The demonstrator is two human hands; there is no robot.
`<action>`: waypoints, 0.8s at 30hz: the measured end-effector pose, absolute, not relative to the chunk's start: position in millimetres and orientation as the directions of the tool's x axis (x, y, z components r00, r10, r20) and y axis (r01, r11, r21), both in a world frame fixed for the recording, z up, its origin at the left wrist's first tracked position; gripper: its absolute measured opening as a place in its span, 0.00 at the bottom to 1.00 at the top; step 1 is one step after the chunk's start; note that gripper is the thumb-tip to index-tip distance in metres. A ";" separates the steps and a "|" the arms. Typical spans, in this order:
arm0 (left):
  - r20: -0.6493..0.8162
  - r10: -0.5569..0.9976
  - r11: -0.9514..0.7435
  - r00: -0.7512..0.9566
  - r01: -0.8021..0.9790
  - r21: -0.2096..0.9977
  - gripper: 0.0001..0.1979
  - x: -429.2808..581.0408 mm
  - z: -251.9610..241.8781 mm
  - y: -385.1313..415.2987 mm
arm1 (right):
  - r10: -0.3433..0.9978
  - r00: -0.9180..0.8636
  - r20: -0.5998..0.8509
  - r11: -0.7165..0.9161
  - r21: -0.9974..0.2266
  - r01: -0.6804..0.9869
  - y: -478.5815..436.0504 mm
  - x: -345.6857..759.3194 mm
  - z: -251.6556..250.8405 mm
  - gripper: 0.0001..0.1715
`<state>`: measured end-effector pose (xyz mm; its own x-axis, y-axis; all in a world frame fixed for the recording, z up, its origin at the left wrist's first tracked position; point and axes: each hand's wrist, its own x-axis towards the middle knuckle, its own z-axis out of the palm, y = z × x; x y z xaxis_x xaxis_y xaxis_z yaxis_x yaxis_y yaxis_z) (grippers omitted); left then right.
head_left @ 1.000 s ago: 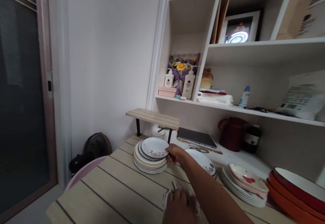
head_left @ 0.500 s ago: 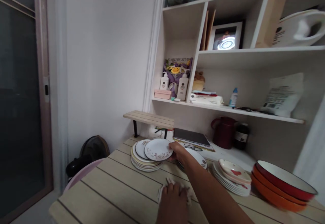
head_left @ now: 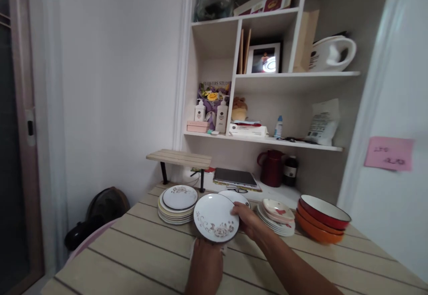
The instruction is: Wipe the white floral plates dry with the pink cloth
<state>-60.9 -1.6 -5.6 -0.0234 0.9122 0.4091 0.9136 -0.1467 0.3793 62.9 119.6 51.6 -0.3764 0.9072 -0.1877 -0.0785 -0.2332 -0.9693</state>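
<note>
A white plate with a brown floral pattern point(head_left: 216, 218) is tilted up in front of me. My right hand point(head_left: 246, 219) grips its right edge, thumb on the face. My left hand point(head_left: 206, 261) is at the plate's lower edge; its fingers are hidden behind the plate, and a bit of white cloth point(head_left: 223, 248) shows beside it. To the left stands a stack of plates point(head_left: 177, 217) topped by a floral one. Another floral plate point(head_left: 238, 195) lies partly hidden behind the held one.
Small plates point(head_left: 276, 224) and red and orange bowls point(head_left: 321, 223) stand to the right on the slatted table point(head_left: 133, 246). Behind are a small wooden riser point(head_left: 180, 157), a laptop point(head_left: 235, 176), a red jug point(head_left: 271, 168) and shelves point(head_left: 287, 142).
My right hand has brought the plate from over the left stack to my left hand and tilted it towards me. The view has swung right, and a pink note now shows.
</note>
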 end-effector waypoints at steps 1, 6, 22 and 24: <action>0.425 0.905 -0.142 -0.029 0.920 0.366 0.28 -60.5 -4.3 -0.3 | 0.920 -0.346 -0.187 -0.238 -0.965 -0.111 112.6 75.5 47.3 0.25; 0.400 0.916 -0.105 -0.018 0.953 0.283 0.23 -66.6 1.5 -2.8 | 0.951 -0.234 -0.202 -0.258 -0.937 -0.236 74.4 130.9 33.0 0.23; 0.216 0.955 -0.182 -0.203 0.171 0.968 0.39 -17.2 4.2 25.6 | 0.999 -0.029 -0.032 -0.042 -0.863 -0.503 39.1 172.0 5.0 0.23; 0.217 0.950 -0.188 -0.224 0.144 0.971 0.36 -11.9 8.8 22.7 | 0.997 -0.080 -0.012 -0.054 -0.830 -0.555 33.1 171.9 9.7 0.32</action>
<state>-11.9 22.7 8.8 -0.2238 0.9501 0.2173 0.1440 -0.1883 0.9715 171.9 33.1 9.7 -0.0799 0.9967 -0.0118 -0.5551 -0.0543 -0.8300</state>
